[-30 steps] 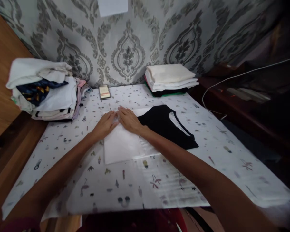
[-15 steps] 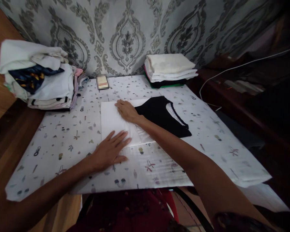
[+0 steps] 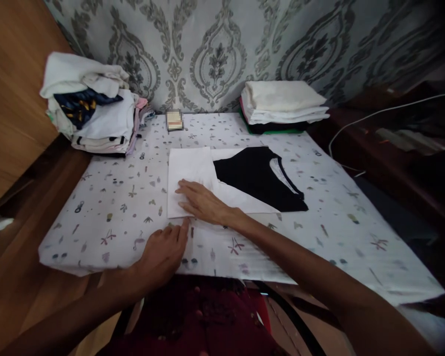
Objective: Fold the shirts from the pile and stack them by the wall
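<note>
A black and white T-shirt lies flat on the table, its white lower part point(image 3: 191, 160) folded over at the left. The black upper part point(image 3: 250, 173) and round neckline point right. My right hand point(image 3: 203, 201) rests open on the white fold near its front edge, fingers spread to the left. Just in front of that edge is my left hand point(image 3: 163, 254), holding nothing. Its index finger reaches to the shirt's near edge, while the other fingers are loosely bent and the thumb is hidden.
A patterned white cloth point(image 3: 133, 237) covers the table. At the back left stands an uneven clothes pile point(image 3: 104, 118); at the back right, a neat folded stack point(image 3: 284, 101). A small blurred box point(image 3: 174, 120) sits near the wall. A white cable point(image 3: 374, 114) hangs at the right.
My right hand has slid from the fold's far side toward its near edge. My left hand has drawn back off the shirt and its fingers have bent. The view has shifted left.
</note>
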Tool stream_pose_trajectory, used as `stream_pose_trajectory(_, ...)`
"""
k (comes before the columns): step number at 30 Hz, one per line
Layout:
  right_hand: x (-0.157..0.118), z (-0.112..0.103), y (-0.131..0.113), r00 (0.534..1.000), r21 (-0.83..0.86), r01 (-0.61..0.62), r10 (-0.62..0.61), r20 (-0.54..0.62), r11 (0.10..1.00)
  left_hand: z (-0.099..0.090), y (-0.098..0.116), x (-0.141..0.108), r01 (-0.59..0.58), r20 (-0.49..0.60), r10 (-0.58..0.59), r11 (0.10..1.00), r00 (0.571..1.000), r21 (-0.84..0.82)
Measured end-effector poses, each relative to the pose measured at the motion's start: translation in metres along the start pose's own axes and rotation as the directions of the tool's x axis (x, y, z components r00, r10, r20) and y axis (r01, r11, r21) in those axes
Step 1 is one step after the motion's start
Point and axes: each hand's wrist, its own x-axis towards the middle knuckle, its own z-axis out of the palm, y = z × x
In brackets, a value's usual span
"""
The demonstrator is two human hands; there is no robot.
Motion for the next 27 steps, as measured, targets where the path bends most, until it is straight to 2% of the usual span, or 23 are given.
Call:
stream_pose_trajectory(5, -0.014, -0.003, 0.001, 0.995, 0.137, 0.009, -0.022, 0.095, 0.990, -0.002, -0.008, -0.006, 0.060, 0.016, -0.060, 0.998, 0.998, -0.015)
stream_pose_trajectory(12, -0.011, 0.004, 0.006, 0.999, 0.242, -0.036, 0.037, 0.000, 0.970, 0.002, -0.006, -0.004, 0.069, -0.010, -0.069, 0.998, 0.998, -0.003)
stream_pose_trajectory(16, -0.012, 0.000, 0.004, 0.998, 0.329, -0.056, 0.064, -0.012, 0.943, -0.004, -0.004, 0.004, 0.102, 0.046, -0.103, 0.994, 0.994, 0.024)
stream_pose_trajectory(22, -0.012, -0.001, 0.006, 0.999, 0.223, -0.021, 0.010, 0.049, 0.975, -0.009, -0.001, 0.010, 0.153, 0.073, -0.155, 0.988, 0.985, 0.033)
stream_pose_trajectory(27, -0.012, 0.004, 0.007, 0.999, 0.295, -0.020, 0.033, -0.037, 0.955, -0.011, 0.001, 0.015, 0.175, 0.058, -0.179, 0.982, 0.982, 0.075)
